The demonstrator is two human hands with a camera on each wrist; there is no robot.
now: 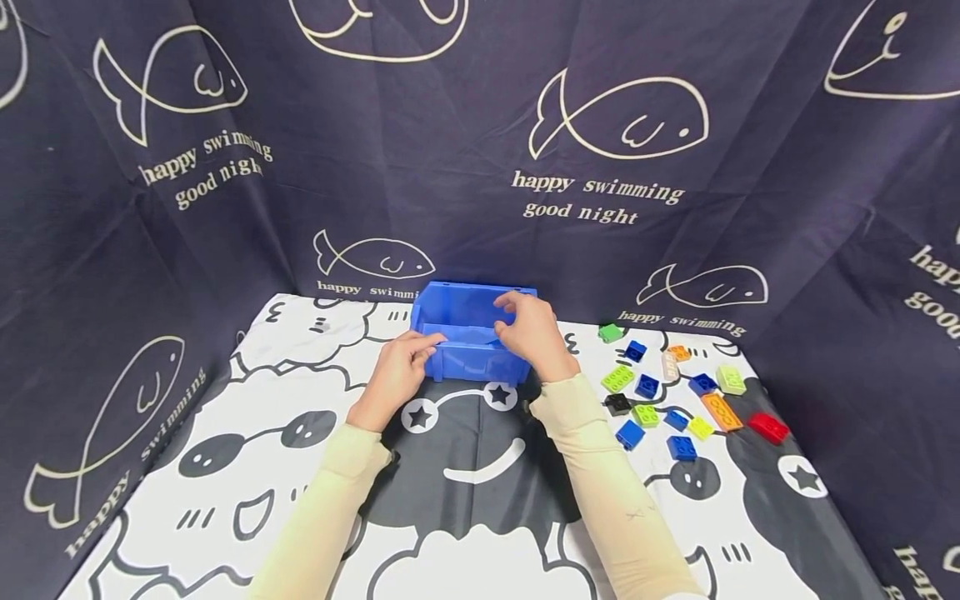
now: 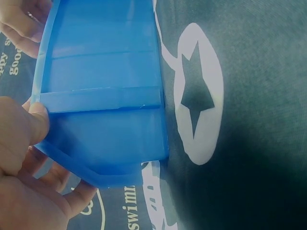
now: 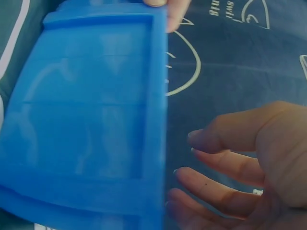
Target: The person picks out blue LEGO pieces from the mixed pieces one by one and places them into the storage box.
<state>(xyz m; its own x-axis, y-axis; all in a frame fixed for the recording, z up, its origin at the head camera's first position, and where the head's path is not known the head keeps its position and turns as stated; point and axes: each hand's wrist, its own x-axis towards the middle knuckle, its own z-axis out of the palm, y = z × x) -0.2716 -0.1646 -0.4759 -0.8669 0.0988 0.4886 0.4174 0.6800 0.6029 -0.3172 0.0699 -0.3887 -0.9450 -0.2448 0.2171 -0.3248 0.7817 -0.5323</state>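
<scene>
On the left side, the dark blue curtain with white fish drawings and the words "happy swimming good night" stands behind the table. The table is covered by a cloth in black and white with cartoon sheep.

The left hand lies on the cloth at the left front corner of the blue bin. In the left wrist view the thumb presses on the front rim of the bin and the other fingers curl under the edge, so this hand grips the bin.

The blue bin stands near the far edge of the table, in the middle, just in front of the curtain. Its open top faces up and I see nothing inside it. A black patch with two white star circles is directly in front of it.

The right hand is at the right side of the bin. In the head view its fingers reach over the right wall. In the right wrist view the fingers are loosely bent and spread, just beside the rim, and I cannot tell if they really touch it.

Further right, well apart from the bin, many small building bricks lie scattered on the cloth: green, blue, orange, yellow, black and one red brick at the far right.
</scene>
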